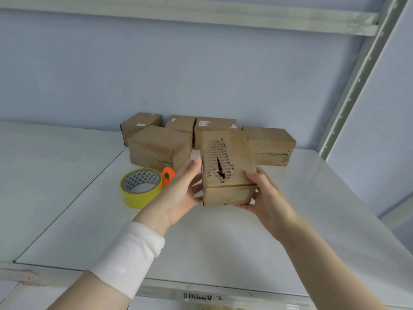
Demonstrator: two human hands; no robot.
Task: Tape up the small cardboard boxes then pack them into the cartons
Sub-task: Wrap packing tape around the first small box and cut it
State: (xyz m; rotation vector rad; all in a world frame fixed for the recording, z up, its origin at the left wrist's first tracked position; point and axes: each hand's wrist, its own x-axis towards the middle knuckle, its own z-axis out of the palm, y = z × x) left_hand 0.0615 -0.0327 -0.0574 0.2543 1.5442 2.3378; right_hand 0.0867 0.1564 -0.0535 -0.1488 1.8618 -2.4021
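Torn box held over the shelf.
Your left hand and right hand grip its sides; tape lies nearby.

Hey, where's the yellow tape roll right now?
The yellow tape roll lies flat on the white shelf, left of centre in the head view, beside the orange cutter and just left of the left hand.

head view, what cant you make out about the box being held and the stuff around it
All in the head view:
- held box: the inside of the tear is too dark, and the underside faces away.
- orange item: partly behind the left hand, so what it is stays unclear.
- back boxes: labels too small to read.
- barcode label: blurred.
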